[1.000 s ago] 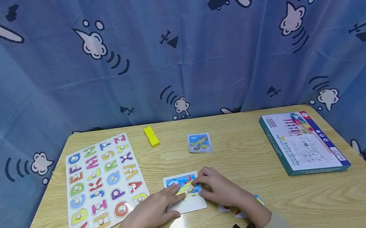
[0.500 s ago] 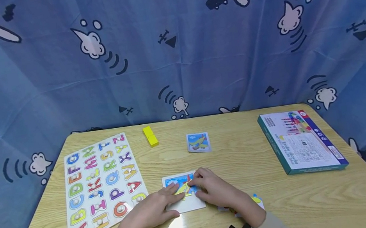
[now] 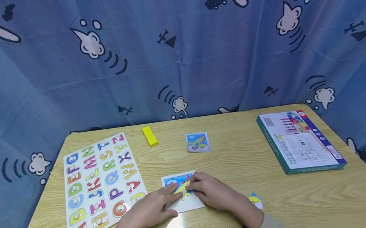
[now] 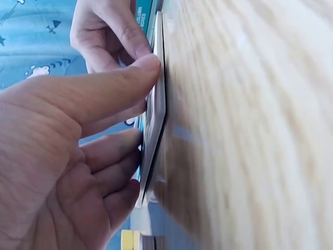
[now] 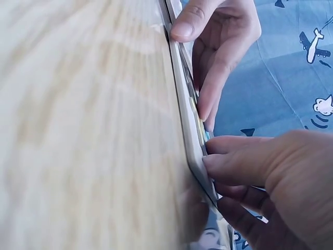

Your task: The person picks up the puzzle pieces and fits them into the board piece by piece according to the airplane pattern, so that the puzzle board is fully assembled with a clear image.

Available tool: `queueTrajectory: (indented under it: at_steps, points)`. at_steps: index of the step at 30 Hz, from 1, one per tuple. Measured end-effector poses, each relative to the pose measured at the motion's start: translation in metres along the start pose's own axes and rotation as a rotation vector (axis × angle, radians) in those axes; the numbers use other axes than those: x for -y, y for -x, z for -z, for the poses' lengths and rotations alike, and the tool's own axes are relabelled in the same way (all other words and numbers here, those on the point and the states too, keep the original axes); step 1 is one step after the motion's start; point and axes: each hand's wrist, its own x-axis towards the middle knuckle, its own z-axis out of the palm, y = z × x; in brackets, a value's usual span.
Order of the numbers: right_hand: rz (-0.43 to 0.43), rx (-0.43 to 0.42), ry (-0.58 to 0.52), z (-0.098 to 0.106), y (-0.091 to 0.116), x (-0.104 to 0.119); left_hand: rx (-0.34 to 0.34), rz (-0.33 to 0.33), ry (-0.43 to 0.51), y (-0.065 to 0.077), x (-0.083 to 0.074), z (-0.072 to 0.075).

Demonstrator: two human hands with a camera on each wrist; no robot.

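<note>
A small white-bordered airplane puzzle board lies flat on the table, showing a yellow plane on blue. My left hand rests on its left part with fairly straight fingers, the thumb at the near edge; in the left wrist view that thumb lies along the board's rim. The right hand is at the board's right side, index finger and thumb close together, pinching a puzzle piece that the fingertips mostly hide. In the right wrist view its thumb touches the board's edge.
Behind the board lies a small airplane picture card. To the left is an alphabet peg board, with yellow blocks near its far corner. A flat box lies at right. A loose puzzle piece shows beside the right forearm.
My right fingertips have shifted slightly left over the board, and the forearm now covers more of the loose pieces beside it. The left hand stays on the board. The head view drifts slightly.
</note>
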Motion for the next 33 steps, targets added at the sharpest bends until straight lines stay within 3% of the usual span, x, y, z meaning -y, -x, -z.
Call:
queueTrajectory:
  at_steps: [9,15,23,33]
  points:
    - [-0.028,0.007,-0.006,0.001,0.0,-0.001,-0.014,0.061,0.043,0.005,0.011,0.006]
    - [-0.068,0.004,-0.1,0.009,0.006,-0.007,-0.012,0.051,0.056,0.006,0.014,0.006]
    - [-0.193,-0.027,-0.158,0.023,0.036,-0.023,-0.013,0.051,0.09,0.006,0.013,0.007]
    - [-0.219,-0.002,-0.135,0.025,0.073,-0.022,-0.014,0.047,0.115,0.006,0.014,0.008]
